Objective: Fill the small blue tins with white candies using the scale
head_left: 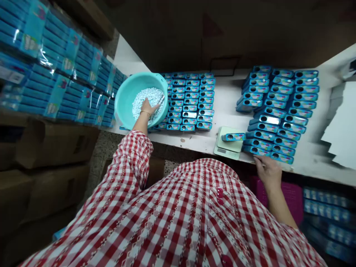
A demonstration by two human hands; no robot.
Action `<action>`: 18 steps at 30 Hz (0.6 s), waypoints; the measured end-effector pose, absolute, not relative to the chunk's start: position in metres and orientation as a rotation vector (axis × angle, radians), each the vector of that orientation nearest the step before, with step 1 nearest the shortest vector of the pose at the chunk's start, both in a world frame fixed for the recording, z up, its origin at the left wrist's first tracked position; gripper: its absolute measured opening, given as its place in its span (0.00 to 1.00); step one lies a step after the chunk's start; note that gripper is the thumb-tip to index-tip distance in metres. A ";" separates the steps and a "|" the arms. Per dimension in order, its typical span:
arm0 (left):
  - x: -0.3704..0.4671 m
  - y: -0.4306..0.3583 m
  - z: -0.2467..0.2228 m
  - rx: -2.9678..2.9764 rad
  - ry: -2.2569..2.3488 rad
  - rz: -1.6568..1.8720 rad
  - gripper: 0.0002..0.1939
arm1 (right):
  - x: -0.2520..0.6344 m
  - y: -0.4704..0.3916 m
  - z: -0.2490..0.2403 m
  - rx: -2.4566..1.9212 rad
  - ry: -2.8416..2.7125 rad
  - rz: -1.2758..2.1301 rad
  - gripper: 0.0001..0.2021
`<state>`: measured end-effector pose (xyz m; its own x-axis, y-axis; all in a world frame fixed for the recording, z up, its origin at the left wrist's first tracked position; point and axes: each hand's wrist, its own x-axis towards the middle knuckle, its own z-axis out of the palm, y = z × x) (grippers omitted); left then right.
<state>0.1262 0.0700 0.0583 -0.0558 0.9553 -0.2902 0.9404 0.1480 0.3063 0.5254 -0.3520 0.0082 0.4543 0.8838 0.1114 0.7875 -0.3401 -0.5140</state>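
Note:
A turquoise basin (126, 100) at the left holds small white pellets (143, 97). My left hand (149, 108) reaches into it; a metal scoop (161, 99) shows by its fingers, which are bent, and the grip on it is hard to make out. On a pale green scale (228, 153) right of the middle lies one blue box (233, 137) with a round hole. My right hand (268, 170) is at the table's front edge, just below the rows of blue boxes (261, 135), fingers curled close together; whatever they may hold is too small to name.
More blue boxes (190, 101) stand in rows beside the basin. Wrapped blue packs (55, 70) are stacked at the left above cartons (52, 144). A dark panel (222, 33) rises behind the white table (226, 92). White sheets (343, 126) lie at the right.

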 end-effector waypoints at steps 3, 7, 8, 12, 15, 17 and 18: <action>0.130 0.088 0.050 1.789 2.008 0.044 0.44 | 0.516 -0.359 0.013 -2.209 -1.367 0.266 0.13; 0.141 0.104 0.036 1.843 1.969 0.058 0.48 | 0.502 -0.368 0.017 -2.249 -1.344 0.254 0.14; 0.144 0.106 0.032 1.863 1.953 0.070 0.49 | 0.498 -0.371 0.018 -2.267 -1.338 0.255 0.15; 0.152 0.110 0.022 2.032 1.824 0.249 0.46 | 0.482 -0.379 0.022 -2.315 -1.301 0.286 0.14; 0.152 0.111 0.021 2.083 1.812 0.240 0.41 | 0.473 -0.381 0.021 -2.331 -1.274 0.322 0.13; 0.151 0.111 0.023 2.076 1.737 0.209 0.36 | 0.470 -0.382 0.021 -2.324 -1.274 0.337 0.12; 0.151 0.111 0.026 2.057 1.630 0.198 0.36 | 0.469 -0.382 0.020 -2.318 -1.277 0.342 0.12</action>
